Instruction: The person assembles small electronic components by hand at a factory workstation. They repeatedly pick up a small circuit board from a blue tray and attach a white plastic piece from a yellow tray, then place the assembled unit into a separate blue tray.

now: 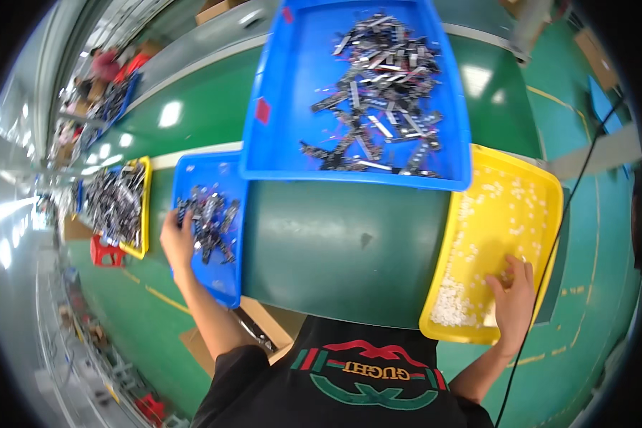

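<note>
Left hand [177,239] is down in the small blue tray [225,285], fingers curled into the heap of dark metal parts [208,222] at its near-left side; whether they are pinched on a piece or just resting on the pile, I cannot tell from here. Over on the other side, the right hand [513,296] lies palm-down in the yellow tray [542,192], fingers spread loosely and apart, fingertips among the small white pieces [453,296] that bunch up along the tray's near-left corner; more of them lie scattered thinly across the rest of the yellow floor. Nothing looks clamped in that hand. Between the two trays sits a bare patch of green tabletop [342,250], and right behind it the big blue tray [278,100] holds a wide tangle of dark and silvery strips [381,93]. Far left, another yellow tray [145,207] is piled with similar dark parts, a red stool [103,251] just beside it
</note>
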{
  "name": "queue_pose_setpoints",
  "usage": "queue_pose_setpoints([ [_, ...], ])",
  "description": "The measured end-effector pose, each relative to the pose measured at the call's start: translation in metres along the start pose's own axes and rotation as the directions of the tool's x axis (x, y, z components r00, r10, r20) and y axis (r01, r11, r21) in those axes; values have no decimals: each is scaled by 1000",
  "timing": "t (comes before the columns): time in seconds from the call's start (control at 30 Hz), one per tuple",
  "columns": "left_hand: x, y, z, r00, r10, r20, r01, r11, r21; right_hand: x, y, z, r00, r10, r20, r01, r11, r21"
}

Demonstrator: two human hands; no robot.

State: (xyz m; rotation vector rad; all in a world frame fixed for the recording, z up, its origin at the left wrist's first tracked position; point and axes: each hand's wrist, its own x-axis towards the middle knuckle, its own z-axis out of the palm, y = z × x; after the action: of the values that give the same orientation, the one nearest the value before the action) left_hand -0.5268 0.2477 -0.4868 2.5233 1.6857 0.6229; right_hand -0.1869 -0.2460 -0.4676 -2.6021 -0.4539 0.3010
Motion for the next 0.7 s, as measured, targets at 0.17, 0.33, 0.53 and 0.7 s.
queue_pose_setpoints([
  [0.17,-4,26,-9,997,-72,26,70,996,61,1,8,8,998,-8,56,2,993,119],
  [0.33,3,108,-15,975,201,-95,-200,980,16,4,4,5,992,-107,61,103,993,64],
  [0.53,7,225,17,784,613,97,-572,775,-268,4,8,10,990,-141,-11,141,990,11],
  [0.7,30,245,47,762,539,360,-501,842,-200,-2,1,7,983,-127,-130,139,986,88],
])
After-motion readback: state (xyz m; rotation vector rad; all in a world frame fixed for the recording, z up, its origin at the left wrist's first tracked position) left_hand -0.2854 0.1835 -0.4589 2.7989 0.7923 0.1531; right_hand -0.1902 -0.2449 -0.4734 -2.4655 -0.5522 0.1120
